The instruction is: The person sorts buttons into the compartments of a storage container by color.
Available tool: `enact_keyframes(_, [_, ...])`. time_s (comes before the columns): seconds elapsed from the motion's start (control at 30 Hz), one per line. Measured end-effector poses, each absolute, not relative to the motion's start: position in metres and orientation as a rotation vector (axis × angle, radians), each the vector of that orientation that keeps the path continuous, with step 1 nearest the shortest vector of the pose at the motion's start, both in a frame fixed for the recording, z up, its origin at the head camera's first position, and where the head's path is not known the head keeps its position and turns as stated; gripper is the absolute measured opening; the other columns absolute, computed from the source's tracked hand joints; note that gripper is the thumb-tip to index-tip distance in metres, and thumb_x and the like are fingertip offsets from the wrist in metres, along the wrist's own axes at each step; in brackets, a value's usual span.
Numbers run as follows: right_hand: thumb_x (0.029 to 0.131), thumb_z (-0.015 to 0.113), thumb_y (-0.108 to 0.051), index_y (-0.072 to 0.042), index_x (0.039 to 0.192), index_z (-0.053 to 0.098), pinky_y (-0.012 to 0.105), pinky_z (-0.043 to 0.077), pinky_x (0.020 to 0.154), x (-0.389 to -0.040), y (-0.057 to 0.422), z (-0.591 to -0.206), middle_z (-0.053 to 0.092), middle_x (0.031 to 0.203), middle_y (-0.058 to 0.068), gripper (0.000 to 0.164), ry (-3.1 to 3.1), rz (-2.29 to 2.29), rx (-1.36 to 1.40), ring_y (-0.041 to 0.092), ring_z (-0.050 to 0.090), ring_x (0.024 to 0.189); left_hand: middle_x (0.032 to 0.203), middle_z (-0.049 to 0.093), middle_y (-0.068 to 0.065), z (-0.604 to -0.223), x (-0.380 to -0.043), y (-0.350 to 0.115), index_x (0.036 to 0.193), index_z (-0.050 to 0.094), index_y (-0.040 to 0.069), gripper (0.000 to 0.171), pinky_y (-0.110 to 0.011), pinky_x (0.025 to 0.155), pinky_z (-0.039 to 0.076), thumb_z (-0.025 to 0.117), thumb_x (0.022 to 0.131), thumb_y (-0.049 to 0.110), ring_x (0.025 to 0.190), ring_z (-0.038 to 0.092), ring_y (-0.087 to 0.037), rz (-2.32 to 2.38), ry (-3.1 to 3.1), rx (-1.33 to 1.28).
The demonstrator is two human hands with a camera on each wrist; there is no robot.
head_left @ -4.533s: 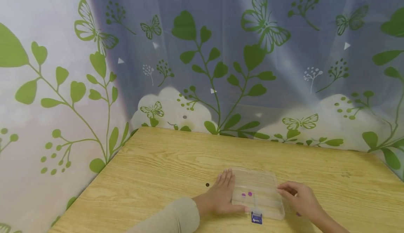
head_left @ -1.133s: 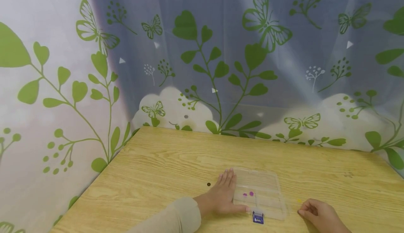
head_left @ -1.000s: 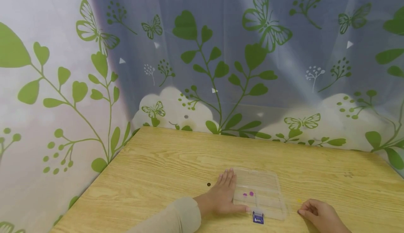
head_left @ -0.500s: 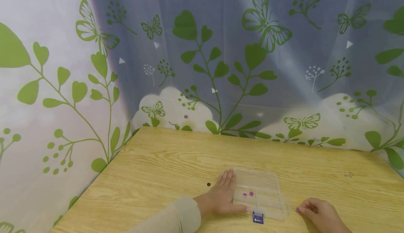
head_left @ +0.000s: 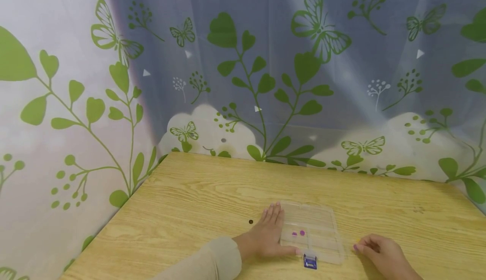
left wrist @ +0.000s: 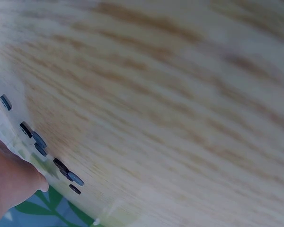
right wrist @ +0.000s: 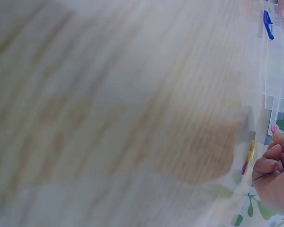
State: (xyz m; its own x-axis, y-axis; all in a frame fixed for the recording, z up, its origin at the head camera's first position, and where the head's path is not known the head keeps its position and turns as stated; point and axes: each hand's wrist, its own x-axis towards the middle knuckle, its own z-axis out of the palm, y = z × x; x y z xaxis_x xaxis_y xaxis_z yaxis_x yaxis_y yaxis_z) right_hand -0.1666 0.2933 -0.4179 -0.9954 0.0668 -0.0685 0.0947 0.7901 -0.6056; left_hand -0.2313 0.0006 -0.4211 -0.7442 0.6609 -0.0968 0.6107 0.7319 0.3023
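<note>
A clear plastic compartment box [head_left: 322, 214] with a blue latch [head_left: 310, 261] lies on the table. Two purple buttons [head_left: 302, 232] show inside its front left part. My left hand [head_left: 265, 235] rests along the box's left side, fingers straight, its thumb at the front edge. Right of the box, my right hand [head_left: 385, 254] pinches a purple button [head_left: 355, 247] between thumb and forefinger. That pinkish-purple button [right wrist: 274, 128] shows at the fingertips in the right wrist view, apart from the box.
One dark button [head_left: 251, 222] lies left of my left hand; the left wrist view shows several dark buttons [left wrist: 61, 165] there. Near my right hand, a yellow piece [right wrist: 251, 150] and a purple piece [right wrist: 244, 168] lie on the table [head_left: 212, 187]. A patterned curtain [head_left: 243, 60] stands behind.
My right hand has left the box's right edge, gone right to the table, and taken a purple button. It now moves slightly back toward the box. My left hand stays in place.
</note>
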Motion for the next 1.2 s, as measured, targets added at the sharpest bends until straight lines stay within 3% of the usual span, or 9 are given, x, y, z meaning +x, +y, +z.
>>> enact_keyframes(0.13, [0.088,0.061,-0.018,-0.007,0.086,0.065,0.016,0.045,0.064,-0.167,0.291,-0.417,0.07,0.086,-0.001,0.012,2.948,-1.01,0.113,-0.007,0.053,0.072,0.155,-0.003,-0.019,-0.422,-0.232,0.001,0.148,0.005,0.0,0.107,-0.04,0.118,0.007,0.038,0.08,0.076,0.144,-0.001,-0.031,0.377,2.739,1.017])
enact_keyframes(0.67, [0.085,0.065,-0.017,-0.006,0.083,0.067,0.017,0.045,0.06,-0.171,0.278,-0.412,0.068,0.081,0.0,0.012,3.046,-1.001,0.065,-0.006,0.052,0.066,0.155,-0.002,-0.02,-0.42,-0.231,0.001,0.148,0.006,-0.001,0.107,-0.04,0.118,0.007,0.038,0.081,0.076,0.144,-0.001,-0.032,0.366,2.742,1.018])
enact_keyframes(1.2, [0.081,0.068,-0.011,-0.006,0.075,0.066,0.018,0.037,0.051,-0.175,0.26,-0.415,0.064,0.068,-0.002,0.008,3.145,-1.136,-0.035,-0.004,0.04,0.055,0.155,-0.002,-0.02,-0.417,-0.23,0.001,0.148,0.005,-0.001,0.106,-0.04,0.118,0.007,0.04,0.081,0.074,0.144,0.0,-0.032,0.368,2.742,1.009])
